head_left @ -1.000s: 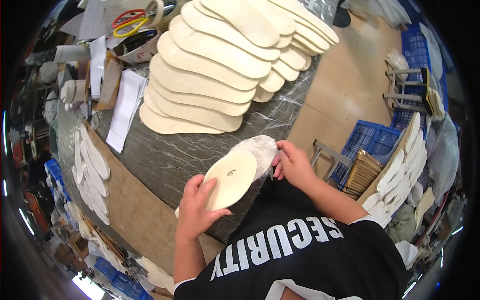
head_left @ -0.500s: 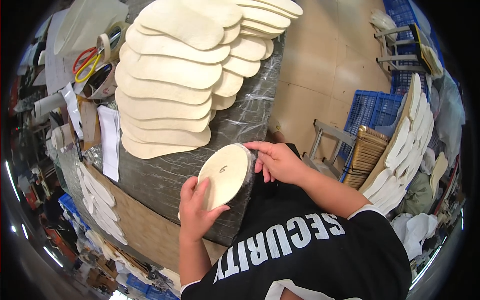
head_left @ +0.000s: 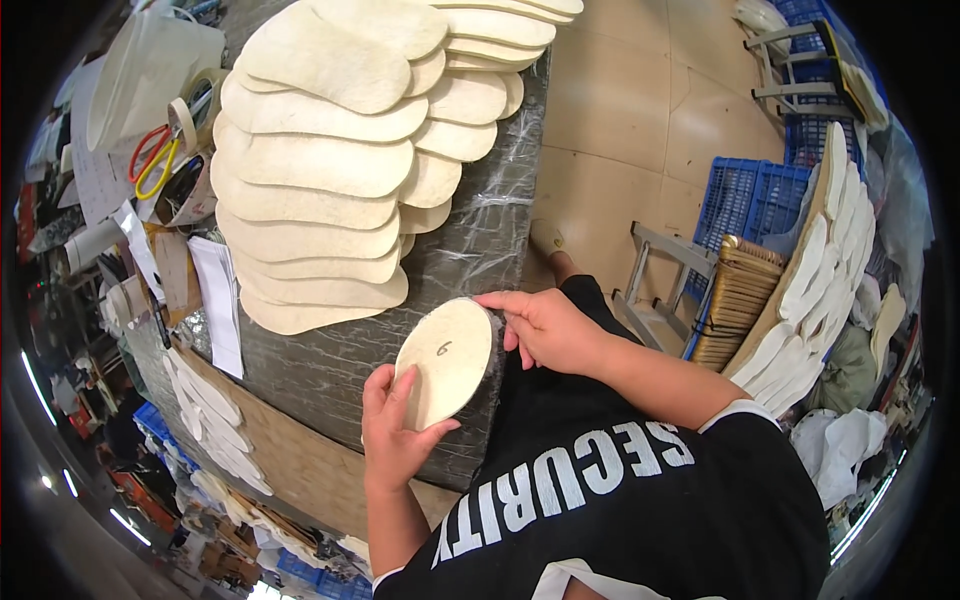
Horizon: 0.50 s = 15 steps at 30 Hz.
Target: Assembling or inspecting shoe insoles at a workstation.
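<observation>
A cream insole (head_left: 450,365) with a dark handwritten mark is tilted up over the table's near edge. My left hand (head_left: 395,430) is closed round its lower left end, thumb on one side and fingers on the other. At the upper right rim, my right hand (head_left: 550,330) touches the insole with an outstretched index fingertip. Its thumb and other fingers are bent, apart from the index finger, and hold nothing that I can see. Beyond my hands, overlapping rows of similar insoles (head_left: 315,160) lie on the dark plastic-covered table (head_left: 330,365).
Scissors (head_left: 155,165), tape rolls (head_left: 183,125) and white papers (head_left: 217,300) lie along the table's left side. White pieces (head_left: 210,410) rest on a brown board at lower left. To the right stand blue crates (head_left: 750,200), a metal-framed stool (head_left: 665,260) and a board of white pieces (head_left: 815,290).
The view has shifted slightly, so the table and insole rows sit further left. The held insole has turned a little more upright, and my right fingertip stays at its rim.
</observation>
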Each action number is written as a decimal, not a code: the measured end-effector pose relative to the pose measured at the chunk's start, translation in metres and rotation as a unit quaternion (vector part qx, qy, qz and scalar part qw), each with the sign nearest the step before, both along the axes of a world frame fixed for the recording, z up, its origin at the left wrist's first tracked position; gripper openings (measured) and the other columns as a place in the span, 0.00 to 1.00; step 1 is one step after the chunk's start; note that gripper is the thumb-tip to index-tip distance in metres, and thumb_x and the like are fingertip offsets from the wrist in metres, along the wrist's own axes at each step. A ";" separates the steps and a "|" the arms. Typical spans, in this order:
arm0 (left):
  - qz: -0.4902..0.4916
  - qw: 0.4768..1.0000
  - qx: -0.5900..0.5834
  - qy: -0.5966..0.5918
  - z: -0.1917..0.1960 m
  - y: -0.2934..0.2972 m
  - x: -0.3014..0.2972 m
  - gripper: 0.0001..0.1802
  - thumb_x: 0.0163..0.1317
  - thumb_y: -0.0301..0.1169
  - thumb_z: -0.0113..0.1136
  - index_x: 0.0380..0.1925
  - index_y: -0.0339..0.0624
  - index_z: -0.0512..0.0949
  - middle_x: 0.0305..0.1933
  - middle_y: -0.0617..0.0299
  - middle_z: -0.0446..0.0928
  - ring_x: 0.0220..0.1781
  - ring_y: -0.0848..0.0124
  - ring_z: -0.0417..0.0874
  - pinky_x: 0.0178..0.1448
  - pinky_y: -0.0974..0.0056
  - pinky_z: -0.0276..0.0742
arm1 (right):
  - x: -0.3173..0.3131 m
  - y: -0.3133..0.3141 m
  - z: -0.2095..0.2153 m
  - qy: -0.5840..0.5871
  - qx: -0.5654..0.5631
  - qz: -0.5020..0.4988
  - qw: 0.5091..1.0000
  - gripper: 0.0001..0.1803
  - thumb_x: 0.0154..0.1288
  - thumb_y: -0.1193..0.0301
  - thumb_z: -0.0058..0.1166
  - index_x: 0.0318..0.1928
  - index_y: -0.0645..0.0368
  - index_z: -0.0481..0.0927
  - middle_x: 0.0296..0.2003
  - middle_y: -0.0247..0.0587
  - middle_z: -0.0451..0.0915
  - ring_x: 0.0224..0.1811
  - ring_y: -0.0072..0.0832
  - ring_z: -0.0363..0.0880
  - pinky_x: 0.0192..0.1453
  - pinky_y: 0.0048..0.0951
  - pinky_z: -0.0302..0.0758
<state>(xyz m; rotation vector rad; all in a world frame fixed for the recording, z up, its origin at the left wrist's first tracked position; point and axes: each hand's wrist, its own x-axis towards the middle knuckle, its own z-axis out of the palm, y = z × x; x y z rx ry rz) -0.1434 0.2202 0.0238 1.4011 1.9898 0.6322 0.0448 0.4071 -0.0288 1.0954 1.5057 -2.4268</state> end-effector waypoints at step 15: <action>-0.003 0.999 -0.036 0.017 0.000 0.003 -0.001 0.47 0.29 0.40 0.81 0.55 0.36 0.73 0.56 0.45 0.67 0.53 0.50 0.74 0.56 0.55 0.73 | -0.001 -0.001 -0.003 0.004 0.009 0.000 1.000 0.24 0.68 0.81 0.35 0.62 0.57 0.72 0.24 0.37 0.76 0.18 0.19 0.74 0.25 0.21 0.74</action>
